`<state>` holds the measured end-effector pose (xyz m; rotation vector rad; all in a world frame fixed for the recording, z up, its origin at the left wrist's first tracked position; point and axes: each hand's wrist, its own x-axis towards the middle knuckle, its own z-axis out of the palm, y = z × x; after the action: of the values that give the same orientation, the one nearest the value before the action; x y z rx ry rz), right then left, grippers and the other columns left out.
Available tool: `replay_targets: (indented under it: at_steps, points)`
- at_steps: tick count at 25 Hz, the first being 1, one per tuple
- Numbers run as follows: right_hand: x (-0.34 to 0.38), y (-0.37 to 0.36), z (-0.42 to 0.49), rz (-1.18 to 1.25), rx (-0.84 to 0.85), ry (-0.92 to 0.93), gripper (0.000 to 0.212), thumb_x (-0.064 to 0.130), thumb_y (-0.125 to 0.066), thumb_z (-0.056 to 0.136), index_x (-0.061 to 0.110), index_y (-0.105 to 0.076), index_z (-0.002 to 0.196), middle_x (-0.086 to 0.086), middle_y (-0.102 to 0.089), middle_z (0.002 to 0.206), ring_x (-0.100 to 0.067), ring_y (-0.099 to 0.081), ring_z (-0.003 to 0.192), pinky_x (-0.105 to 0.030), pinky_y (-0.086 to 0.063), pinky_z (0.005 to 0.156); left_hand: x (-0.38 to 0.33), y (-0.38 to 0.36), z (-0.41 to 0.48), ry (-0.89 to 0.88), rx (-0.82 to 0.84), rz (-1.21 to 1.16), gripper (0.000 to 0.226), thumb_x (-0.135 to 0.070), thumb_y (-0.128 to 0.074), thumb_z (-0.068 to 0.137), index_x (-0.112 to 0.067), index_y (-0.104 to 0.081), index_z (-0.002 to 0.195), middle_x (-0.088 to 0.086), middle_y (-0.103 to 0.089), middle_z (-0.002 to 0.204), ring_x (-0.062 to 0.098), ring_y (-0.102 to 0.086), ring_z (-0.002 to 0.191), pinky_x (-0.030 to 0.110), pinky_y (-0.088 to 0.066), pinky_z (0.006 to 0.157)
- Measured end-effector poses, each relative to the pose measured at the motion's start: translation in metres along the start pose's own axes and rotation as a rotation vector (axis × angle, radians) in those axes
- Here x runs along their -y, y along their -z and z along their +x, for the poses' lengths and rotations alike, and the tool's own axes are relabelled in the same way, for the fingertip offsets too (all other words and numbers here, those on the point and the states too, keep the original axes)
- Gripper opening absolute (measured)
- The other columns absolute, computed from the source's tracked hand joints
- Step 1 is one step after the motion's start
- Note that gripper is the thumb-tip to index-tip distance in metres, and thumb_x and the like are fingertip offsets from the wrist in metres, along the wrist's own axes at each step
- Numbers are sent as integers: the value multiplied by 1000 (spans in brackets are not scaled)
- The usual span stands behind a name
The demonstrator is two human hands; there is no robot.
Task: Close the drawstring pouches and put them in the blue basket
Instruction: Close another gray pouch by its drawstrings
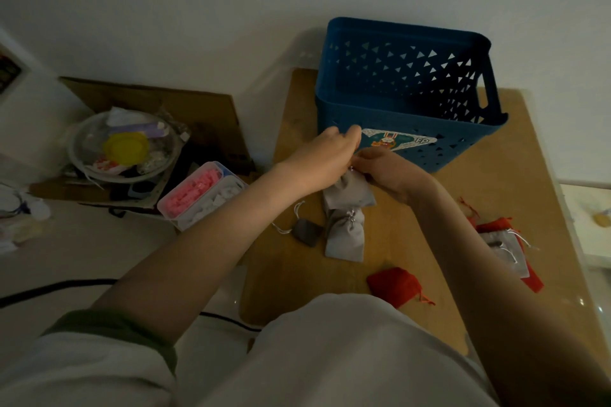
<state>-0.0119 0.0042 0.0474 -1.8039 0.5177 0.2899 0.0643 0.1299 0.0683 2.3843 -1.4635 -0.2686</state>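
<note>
A grey drawstring pouch [352, 192] hangs just above the wooden table [515, 155], in front of the blue basket [406, 89]. My left hand [325, 160] and my right hand [388, 172] both pinch at its gathered neck, fingers curled; the cords themselves are hidden by the hands. A second grey pouch [345, 235] lies cinched right below it. A small dark grey pouch [309, 231] with a white cord lies to its left. A red pouch [393, 282] sits near my body. More red and grey pouches [506, 241] lie in a heap at the right.
The basket stands at the table's far side against the white wall. Left of the table, lower down, are a clear box with pink contents [198, 195] and a round clear bowl with a yellow lid [125, 145] on cardboard. A black cable [49, 289] crosses the floor.
</note>
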Motion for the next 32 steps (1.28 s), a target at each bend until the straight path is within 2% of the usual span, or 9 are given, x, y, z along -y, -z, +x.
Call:
replay_targets:
  at_steps: [4, 7, 10, 14, 21, 24, 27, 29, 32]
  points:
    - [3, -8, 9, -373, -93, 33, 23, 12, -46, 96, -5, -61, 94, -19, -64, 88, -31, -58, 81, -45, -47, 78, -7, -10, 3, 31, 40, 261, 52, 13, -43, 87, 2, -26, 135, 16, -59, 96, 27, -48, 99, 29, -34, 68]
    - [6, -13, 9, -441, -128, 52, 21, 8, -43, 94, -4, -59, 101, -19, -63, 92, -29, -58, 84, -46, -48, 81, -8, -12, 2, 72, 3, 311, 56, 11, -46, 86, 1, -24, 137, 16, -61, 99, 31, -48, 104, 32, -37, 72]
    - [4, -7, 5, -120, -97, 92, 29, 16, -43, 100, -8, -59, 100, -18, -61, 82, -20, -54, 69, -37, -48, 66, -4, -16, -8, -85, -312, 409, 52, 8, -68, 70, 4, -43, 115, 13, -62, 76, 28, -58, 75, 29, -44, 60]
    - [4, -3, 0, 383, 29, 42, 34, 24, -29, 106, 0, -52, 114, -12, -56, 78, -17, -54, 60, -23, -46, 54, 1, -23, -11, -218, -568, 229, 54, 4, -81, 60, -7, -40, 94, 12, -57, 66, 23, -54, 58, 24, -41, 46]
    - [-5, 4, -5, 520, 68, 166, 24, 1, -38, 98, 11, -59, 90, -4, -54, 71, -10, -50, 59, -26, -34, 56, -1, -22, -12, -208, -603, 59, 54, 6, -76, 69, -8, -37, 105, 21, -58, 81, 29, -57, 65, 30, -51, 51]
    - [-8, 6, -5, 476, 103, 260, 18, 1, -46, 94, 11, -61, 96, -3, -57, 79, -11, -52, 68, -24, -41, 61, 2, -24, -14, -150, -534, -45, 47, 7, -65, 80, -14, -33, 108, 23, -56, 89, 31, -57, 74, 37, -54, 57]
    - [-8, 4, 0, 392, 53, 283, 11, 3, -53, 92, 9, -62, 87, 1, -62, 73, -9, -55, 66, -25, -44, 62, 3, -30, -15, -123, -529, -23, 40, 3, -61, 83, -14, -34, 106, 21, -55, 89, 29, -57, 72, 34, -54, 57]
    - [-9, 4, 3, 423, 30, 263, 5, 10, -63, 85, 8, -62, 81, 1, -63, 69, -11, -56, 65, -28, -44, 64, 4, -31, -15, -99, -545, -38, 32, -4, -56, 86, -13, -36, 108, 20, -55, 90, 28, -57, 73, 29, -51, 57]
    - [-13, 8, 4, 530, 121, 260, 36, 36, -82, 66, 8, -64, 82, -6, -64, 78, -16, -58, 72, -29, -47, 69, 1, -27, -14, -23, -552, -158, 25, -15, -48, 93, -2, -45, 113, 19, -55, 96, 21, -55, 80, 17, -42, 66]
